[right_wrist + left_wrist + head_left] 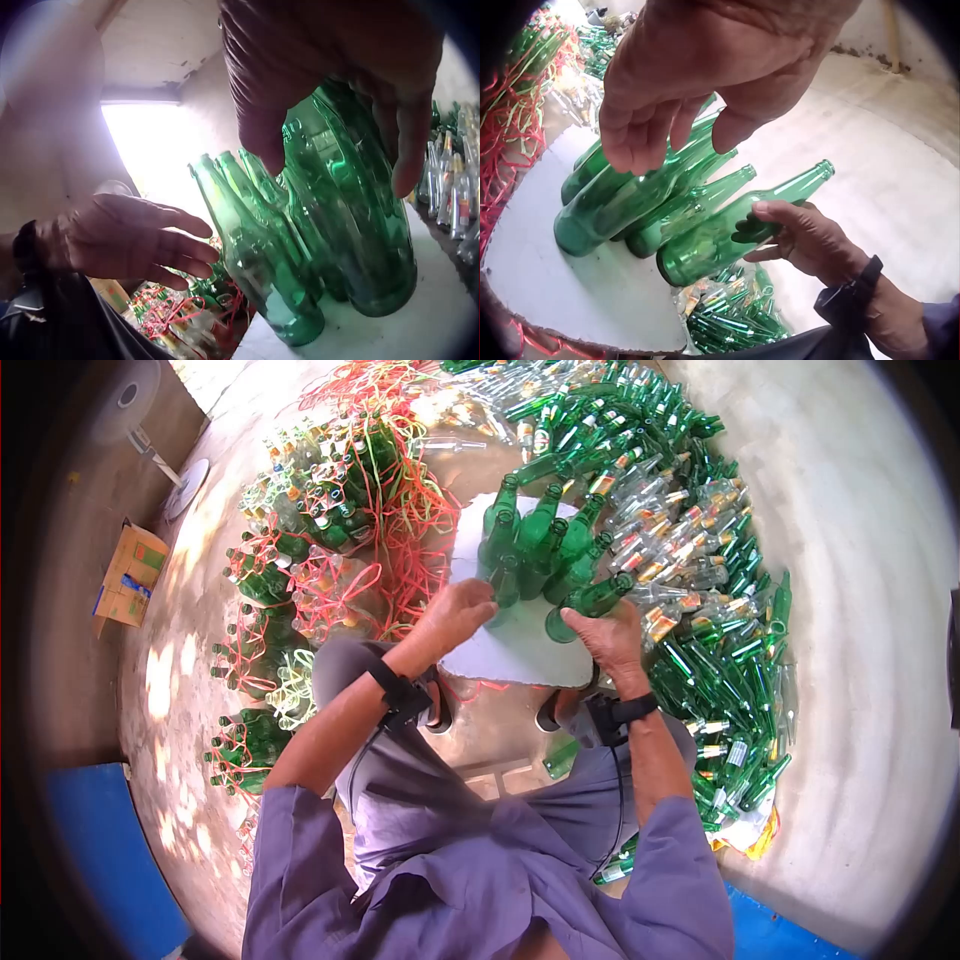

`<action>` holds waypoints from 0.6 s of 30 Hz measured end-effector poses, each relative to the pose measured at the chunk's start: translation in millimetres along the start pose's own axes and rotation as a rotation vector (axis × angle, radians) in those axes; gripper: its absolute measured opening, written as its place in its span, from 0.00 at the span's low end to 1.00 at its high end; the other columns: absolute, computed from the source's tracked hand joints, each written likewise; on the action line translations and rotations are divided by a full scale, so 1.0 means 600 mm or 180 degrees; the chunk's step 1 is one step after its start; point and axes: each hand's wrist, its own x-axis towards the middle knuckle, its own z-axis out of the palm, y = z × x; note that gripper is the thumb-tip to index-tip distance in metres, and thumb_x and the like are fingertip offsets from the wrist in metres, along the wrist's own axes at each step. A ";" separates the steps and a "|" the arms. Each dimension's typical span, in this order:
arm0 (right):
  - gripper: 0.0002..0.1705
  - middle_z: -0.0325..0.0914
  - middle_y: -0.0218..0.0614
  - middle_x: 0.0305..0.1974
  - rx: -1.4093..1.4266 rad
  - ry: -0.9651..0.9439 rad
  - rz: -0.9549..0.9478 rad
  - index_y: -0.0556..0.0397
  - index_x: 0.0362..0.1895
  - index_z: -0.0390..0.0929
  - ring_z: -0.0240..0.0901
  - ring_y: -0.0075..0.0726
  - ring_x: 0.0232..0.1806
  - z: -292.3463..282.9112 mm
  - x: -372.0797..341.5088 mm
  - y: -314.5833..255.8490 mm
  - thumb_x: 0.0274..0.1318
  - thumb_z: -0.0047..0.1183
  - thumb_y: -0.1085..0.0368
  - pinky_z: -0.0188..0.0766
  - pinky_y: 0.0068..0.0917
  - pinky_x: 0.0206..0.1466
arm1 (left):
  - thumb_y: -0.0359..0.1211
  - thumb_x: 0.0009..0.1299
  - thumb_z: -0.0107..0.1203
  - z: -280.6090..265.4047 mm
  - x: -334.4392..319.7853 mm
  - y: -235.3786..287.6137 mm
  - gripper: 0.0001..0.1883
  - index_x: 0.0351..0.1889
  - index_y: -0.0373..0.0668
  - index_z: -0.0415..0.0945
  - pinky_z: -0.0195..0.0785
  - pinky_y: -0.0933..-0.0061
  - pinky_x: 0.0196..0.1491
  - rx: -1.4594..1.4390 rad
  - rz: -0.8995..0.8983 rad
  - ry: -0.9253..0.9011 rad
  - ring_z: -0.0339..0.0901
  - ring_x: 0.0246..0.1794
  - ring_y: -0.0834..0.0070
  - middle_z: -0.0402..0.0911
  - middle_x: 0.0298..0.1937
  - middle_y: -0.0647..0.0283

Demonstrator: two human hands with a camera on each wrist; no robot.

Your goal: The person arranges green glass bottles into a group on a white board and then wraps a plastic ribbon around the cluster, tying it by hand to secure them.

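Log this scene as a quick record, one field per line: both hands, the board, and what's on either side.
Left hand: fingers extended beside the nearest standing bottle
Right hand: grips a tilted green bottle
White board: supports a close group of upright green bottles
Person's left: clustered bottles, red cord among them
Person's right: heap of loose green and clear bottles

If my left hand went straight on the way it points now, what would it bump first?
Most likely the closest green bottle standing on the white board; your left hand points toward it, though the depth between them is hard to judge.
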 end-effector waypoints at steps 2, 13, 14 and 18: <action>0.22 0.86 0.38 0.36 -0.0082 0.0053 0.0064 0.51 0.42 0.83 0.83 0.42 0.39 0.038 0.010 0.014 0.42 0.72 0.56 0.76 0.35 0.45 | 0.33 0.69 0.58 0.010 0.002 -0.021 0.18 0.50 0.27 0.76 0.71 0.69 0.52 -0.0048 -0.0109 0.0007 0.79 0.46 0.72 0.83 0.43 0.55; 0.24 0.84 0.40 0.37 0.0400 0.0027 0.0365 0.53 0.42 0.81 0.81 0.47 0.39 0.163 0.034 0.077 0.40 0.72 0.57 0.75 0.37 0.44 | 0.33 0.69 0.57 0.021 0.007 -0.094 0.14 0.46 0.32 0.75 0.69 0.73 0.40 -0.0241 -0.0622 0.0132 0.76 0.37 0.76 0.82 0.40 0.59; 0.24 0.83 0.40 0.36 0.0149 0.0192 0.0257 0.53 0.41 0.80 0.80 0.48 0.38 0.169 0.033 0.071 0.40 0.72 0.57 0.75 0.38 0.43 | 0.33 0.69 0.58 0.022 0.011 -0.101 0.16 0.49 0.32 0.73 0.69 0.73 0.41 -0.0372 -0.0578 0.0234 0.76 0.39 0.76 0.81 0.41 0.59; 0.23 0.82 0.42 0.36 0.0503 0.0263 0.0293 0.54 0.39 0.78 0.79 0.50 0.38 0.185 0.031 0.086 0.39 0.72 0.57 0.75 0.40 0.43 | 0.35 0.71 0.56 0.019 0.017 -0.084 0.18 0.54 0.35 0.72 0.69 0.73 0.44 -0.0901 -0.0906 0.0351 0.77 0.43 0.75 0.81 0.45 0.60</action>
